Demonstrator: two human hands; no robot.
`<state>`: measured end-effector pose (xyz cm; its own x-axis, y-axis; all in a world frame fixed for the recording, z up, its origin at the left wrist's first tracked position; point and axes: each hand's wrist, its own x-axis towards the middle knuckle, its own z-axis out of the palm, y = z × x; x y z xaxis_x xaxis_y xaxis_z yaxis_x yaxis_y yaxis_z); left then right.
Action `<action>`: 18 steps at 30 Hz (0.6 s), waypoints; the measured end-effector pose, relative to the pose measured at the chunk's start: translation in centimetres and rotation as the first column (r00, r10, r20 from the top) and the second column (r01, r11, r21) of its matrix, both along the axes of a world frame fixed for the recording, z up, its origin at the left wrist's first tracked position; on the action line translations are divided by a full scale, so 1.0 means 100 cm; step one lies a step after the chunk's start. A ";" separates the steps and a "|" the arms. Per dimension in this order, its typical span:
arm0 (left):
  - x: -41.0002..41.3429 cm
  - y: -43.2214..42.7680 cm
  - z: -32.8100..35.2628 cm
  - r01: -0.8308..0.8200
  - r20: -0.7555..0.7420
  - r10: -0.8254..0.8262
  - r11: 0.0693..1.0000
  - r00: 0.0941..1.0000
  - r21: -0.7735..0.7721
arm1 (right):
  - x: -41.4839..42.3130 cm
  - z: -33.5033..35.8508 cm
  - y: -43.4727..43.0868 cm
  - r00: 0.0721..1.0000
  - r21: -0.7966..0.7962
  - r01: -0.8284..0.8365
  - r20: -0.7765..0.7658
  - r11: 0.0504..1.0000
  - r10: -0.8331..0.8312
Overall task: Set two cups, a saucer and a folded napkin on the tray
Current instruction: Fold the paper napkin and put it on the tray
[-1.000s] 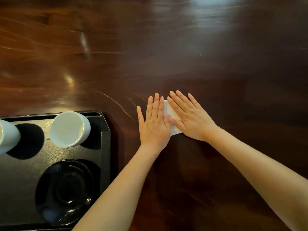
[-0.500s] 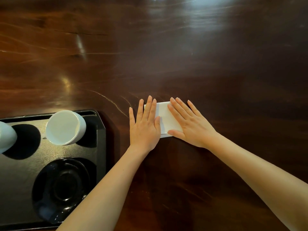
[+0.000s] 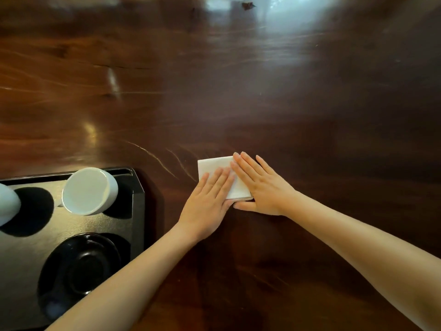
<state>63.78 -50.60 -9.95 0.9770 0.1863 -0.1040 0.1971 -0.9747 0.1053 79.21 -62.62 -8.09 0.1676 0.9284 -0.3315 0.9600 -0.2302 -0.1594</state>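
Everywhere, glossy dark wooden table (image 3: 262, 96), window glare.

Your hands (image 3: 207, 201) hide the napkin's (image 3: 212, 164) near half, and the left edge cuts off one cup (image 3: 7, 204).

Desk (image 3: 274, 96): dark glossy wood with streaked grain and pale window glare at the far side.
Tray (image 3: 139, 211): black, lay at the near left corner of the desk, partly out of view.
Napkin (image 3: 212, 167): white, folded, lay flat on the bare wood just right of the tray, apart from it.
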 end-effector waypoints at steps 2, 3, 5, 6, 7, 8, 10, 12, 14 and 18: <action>-0.002 0.002 -0.004 0.001 -0.022 0.000 1.000 1.000 0.024 | 0.002 0.009 0.001 0.997 0.017 -0.021 0.069 1.000 0.020; -0.002 0.001 -0.004 -0.002 -0.022 0.002 1.000 1.000 0.025 | 0.001 0.014 0.002 0.992 0.052 -0.038 0.118 0.998 0.032; -0.001 0.001 -0.001 -0.001 -0.019 0.001 1.000 1.000 0.004 | -0.005 0.018 0.002 0.973 0.108 -0.117 0.212 0.987 0.093; -0.001 0.001 -0.001 0.003 -0.027 -0.003 1.000 1.000 -0.010 | -0.010 0.016 0.001 0.960 0.146 -0.171 0.248 0.974 0.132; -0.001 0.001 0.000 0.006 -0.036 -0.007 1.000 0.999 -0.023 | -0.017 0.014 0.000 0.943 0.175 -0.220 0.288 0.960 0.163; -0.001 0.002 0.001 0.007 -0.035 -0.008 1.000 0.999 -0.027 | -0.023 0.013 -0.002 0.920 0.175 -0.262 0.343 0.949 0.191; 0.000 0.001 0.003 -0.004 -0.057 0.001 0.999 0.998 -0.048 | -0.033 0.007 -0.004 0.871 0.106 -0.313 0.429 0.944 0.240; 0.001 -0.004 0.007 -0.019 -0.076 0.015 0.999 0.997 -0.050 | -0.038 0.009 -0.004 0.858 0.071 -0.314 0.449 0.947 0.251; 0.006 -0.008 0.012 -0.028 -0.109 0.024 0.999 0.994 -0.040 | -0.035 0.018 0.001 0.890 0.101 -0.277 0.401 0.955 0.216; 0.011 -0.012 0.013 -0.016 -0.059 0.024 0.991 0.998 0.136 | -0.024 0.034 0.006 0.959 0.050 -0.173 0.234 0.984 0.157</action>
<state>64.87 -51.79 -8.66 0.9655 0.2222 -0.1356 0.2188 -0.9750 -0.0400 76.80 -62.03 -4.65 0.0734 0.9688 -0.2366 0.9964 -0.0613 0.0583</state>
